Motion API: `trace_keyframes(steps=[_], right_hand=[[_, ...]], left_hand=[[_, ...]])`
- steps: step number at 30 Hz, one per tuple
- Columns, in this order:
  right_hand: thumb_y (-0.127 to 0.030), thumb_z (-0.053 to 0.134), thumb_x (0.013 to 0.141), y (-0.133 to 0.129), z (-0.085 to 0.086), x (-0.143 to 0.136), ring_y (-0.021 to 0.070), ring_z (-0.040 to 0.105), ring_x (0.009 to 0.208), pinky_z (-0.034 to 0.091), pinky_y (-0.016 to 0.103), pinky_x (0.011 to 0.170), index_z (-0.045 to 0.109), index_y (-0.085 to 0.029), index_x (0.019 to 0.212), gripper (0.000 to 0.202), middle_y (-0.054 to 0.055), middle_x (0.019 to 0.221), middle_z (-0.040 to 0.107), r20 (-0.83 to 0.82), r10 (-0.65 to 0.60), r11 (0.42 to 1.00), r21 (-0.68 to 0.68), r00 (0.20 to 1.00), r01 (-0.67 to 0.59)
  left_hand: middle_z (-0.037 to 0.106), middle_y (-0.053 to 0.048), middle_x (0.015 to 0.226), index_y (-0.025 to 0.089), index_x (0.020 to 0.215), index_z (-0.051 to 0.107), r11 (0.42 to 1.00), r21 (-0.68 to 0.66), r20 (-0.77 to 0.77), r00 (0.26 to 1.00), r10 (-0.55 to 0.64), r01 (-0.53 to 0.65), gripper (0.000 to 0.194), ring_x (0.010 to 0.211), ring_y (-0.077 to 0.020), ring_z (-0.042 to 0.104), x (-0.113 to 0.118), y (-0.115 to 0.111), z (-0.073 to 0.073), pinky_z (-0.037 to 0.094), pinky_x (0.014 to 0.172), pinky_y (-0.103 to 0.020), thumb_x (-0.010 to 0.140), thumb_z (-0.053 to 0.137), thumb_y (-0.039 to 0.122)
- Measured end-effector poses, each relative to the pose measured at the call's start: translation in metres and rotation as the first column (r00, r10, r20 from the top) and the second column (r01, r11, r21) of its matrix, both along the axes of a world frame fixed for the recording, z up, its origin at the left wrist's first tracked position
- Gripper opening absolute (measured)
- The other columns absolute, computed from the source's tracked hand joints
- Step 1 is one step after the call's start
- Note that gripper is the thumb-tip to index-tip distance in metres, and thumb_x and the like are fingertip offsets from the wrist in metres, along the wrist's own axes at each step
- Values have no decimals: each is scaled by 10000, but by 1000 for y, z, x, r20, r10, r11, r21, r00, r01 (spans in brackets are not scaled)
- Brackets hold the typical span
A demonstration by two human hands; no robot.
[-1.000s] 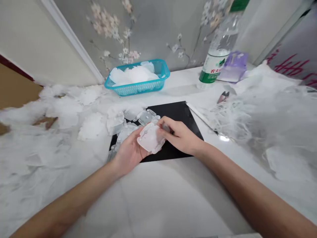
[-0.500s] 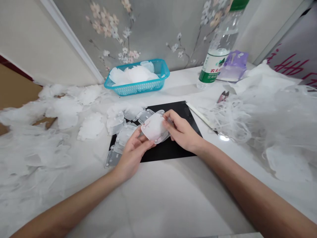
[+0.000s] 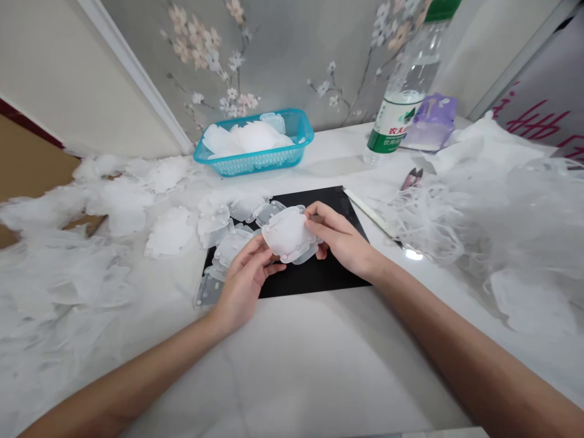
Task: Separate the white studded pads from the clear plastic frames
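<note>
Centrally, a small stack of translucent white pieces is held above a black mat, just right of the middle of the frame's left half and slightly below mid-height. Its left edge is pinched between the thumb and fingers of the left hand, while its upper right edge is clamped by the thumb and fingers of the right hand. Beside the left hand, the mat's left side is covered by loose flat pieces. At upper centre, more white pieces are contained in a blue basket. At upper right, a green-capped bottle is seen in front of a purple packet. Below these, a small tool is placed near a tangle of whitish strips, and a pale stick is laid along the mat's right edge. The left of the frame is filled by a whitish heap.
</note>
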State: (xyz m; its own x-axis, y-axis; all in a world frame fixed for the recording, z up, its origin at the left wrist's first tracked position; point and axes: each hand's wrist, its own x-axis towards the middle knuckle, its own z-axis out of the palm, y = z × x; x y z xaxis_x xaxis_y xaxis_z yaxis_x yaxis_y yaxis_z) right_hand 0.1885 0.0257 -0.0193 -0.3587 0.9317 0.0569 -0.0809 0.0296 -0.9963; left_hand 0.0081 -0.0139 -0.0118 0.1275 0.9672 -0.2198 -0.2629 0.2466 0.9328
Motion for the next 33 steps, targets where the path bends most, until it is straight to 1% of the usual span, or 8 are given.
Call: trace_keyframes(steps=[5, 8, 11, 14, 17, 25, 30, 33], right_hand=[[-344, 486, 869, 0, 2, 1, 70, 431, 490, 378, 157, 414, 439, -176, 842, 177, -42, 661, 443, -46, 3, 999, -36, 999, -4], [-341, 521, 857, -1, 6, 3, 81, 444, 536, 398, 155, 428, 464, -171, 846, 180, -30, 675, 447, -149, 45, 995, -76, 988, -57], [-337, 531, 860, -2, 10, 5, 84, 447, 550, 411, 155, 438, 478, -173, 870, 173, -28, 676, 442, -232, 108, 984, -110, 967, -137], [-357, 549, 858, -1, 8, 6, 84, 453, 560, 428, 158, 454, 478, -180, 877, 192, -26, 698, 456, -210, 156, 973, -136, 965, -187], [-382, 589, 835, 3, 3, 7, 81, 457, 569, 434, 158, 455, 488, -196, 886, 218, -22, 751, 477, -176, 206, 959, -162, 963, -235], [-370, 629, 807, 7, -1, 9, 75, 450, 554, 416, 154, 456, 546, -182, 903, 226, -21, 713, 478, -153, 253, 951, -140, 955, -275], [-343, 588, 844, 6, 3, 8, 93, 487, 541, 443, 194, 508, 503, -215, 1096, 294, -24, 681, 530, -248, 200, 949, -190, 948, -250], [-331, 610, 813, 11, 3, 11, 81, 496, 544, 466, 213, 520, 486, -189, 1106, 348, 64, 969, 609, -346, 106, 945, -256, 932, -202]], left_hand=[[547, 20, 772, 221, 1005, 648, 1000, 4, -51, 998, -23, 24, 202, 671, -72, 495, 1, -1, 2, 478, 636, -185, 820, 570, 245], [583, 18, 914, 254, 1056, 619, 1000, 1, -118, 993, -21, 21, 268, 757, -81, 518, 1, -1, 3, 466, 632, -173, 791, 627, 297], [593, 4, 1116, 269, 1077, 608, 996, 34, -124, 990, -72, 77, 322, 964, -136, 545, -1, 0, 3, 476, 742, -205, 765, 662, 326], [632, -25, 1114, 240, 1055, 641, 983, 43, -54, 983, -173, 176, 301, 1042, -183, 553, -4, 1, 2, 450, 883, -268, 782, 639, 366], [663, -39, 1075, 231, 1032, 663, 982, 29, -29, 982, -186, 186, 307, 1024, -206, 579, -5, 1, 2, 457, 880, -289, 769, 647, 389], [690, -37, 963, 198, 930, 685, 995, -101, -225, 974, 0, -24, 273, 849, -161, 608, 5, -10, 24, 488, 718, -235, 712, 705, 361], [681, -65, 917, 154, 885, 675, 996, 56, -335, 939, 79, -64, 291, 768, -156, 597, 1, 17, 37, 468, 635, -241, 723, 665, 395], [667, -61, 815, 127, 804, 655, 931, 323, -486, 814, 317, -170, 308, 684, -149, 583, -2, 60, 49, 448, 574, -243, 697, 654, 416]])
